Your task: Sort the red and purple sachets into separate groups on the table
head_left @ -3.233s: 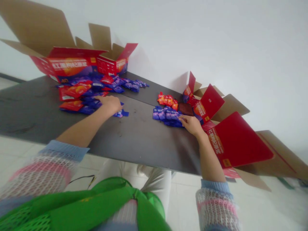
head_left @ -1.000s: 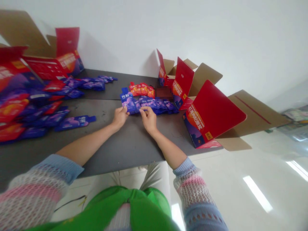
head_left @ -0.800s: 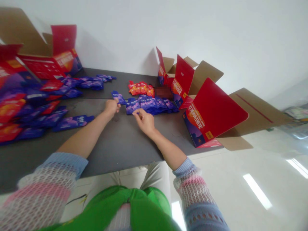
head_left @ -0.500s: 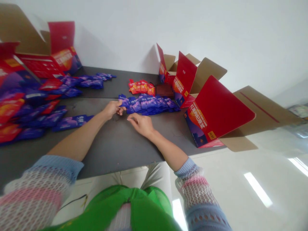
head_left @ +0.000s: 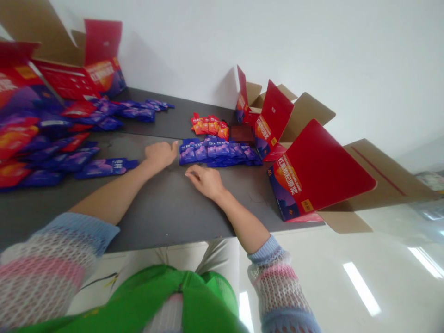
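Note:
My left hand [head_left: 160, 154] is just left of a row of purple pouches [head_left: 217, 150] on the dark table. Its back faces me and the thumb points up by the row's left end; the other fingers are folded out of sight, so its grip is unclear. In front of the same row rests my right hand [head_left: 206, 181], fingers curled in and thumb close to the forefinger, with nothing visible in it. The purple pouches overlap like shingles. Behind them lies a shorter row of red-orange pouches [head_left: 210, 126].
Open red cartons [head_left: 287, 185] stand along the table's right side, flaps spread. More open cartons [head_left: 104, 76] are at the back left. A heap of purple and red pouches [head_left: 52, 148] covers the left; one purple pouch [head_left: 104, 168] lies nearest my left forearm. A blurred dark patch [head_left: 242, 134] adjoins the rows.
My left hand has come off the left end of the purple row and turned its back to me, thumb raised. The right hand stays nearly in place. The view has shifted slightly.

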